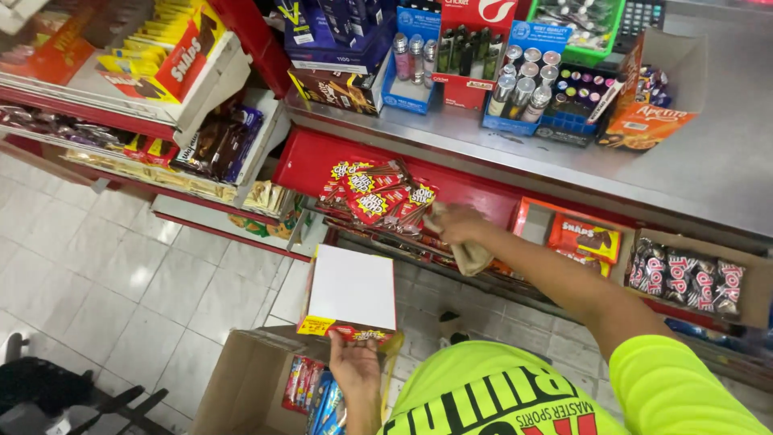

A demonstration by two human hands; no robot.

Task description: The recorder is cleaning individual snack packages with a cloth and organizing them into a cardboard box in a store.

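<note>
Below and just left of the left hand [354, 366]: open cardboard carton [233, 379] on the tiled floor, with coloured packets visible inside. Left hand: palm up, fingers closed under the near edge of a flat display box [352, 288], held tilted with its blank white face upward and its red and yellow printed rim toward the body. Between the two hands and a little above: heap of red snack packets [374, 193], lying loose on a red shelf [310, 161]. Right hand [452, 224]: arm stretched forward, fingers clenched round a beige cloth [471, 258] that hangs below the fist, touching or just beside the right end of the heap; contact with the shelf itself not discernible. Right of the right hand: orange tray of brown snack packs [584, 238], then a carton of wrapped sweets [684, 278]; above and beyond both, a steel counter [708, 161]. Step in hand, judged from the pose: wiping the shelf beside the packets. For a clean result: press the cloth flat rather than bunched, draw short strokes away from the heap so that no packet slides off the front lip, keep the box level and well clear of the sweeping arm, and keep the grip under its edge firm, since a thin, light box tips readily.
</note>
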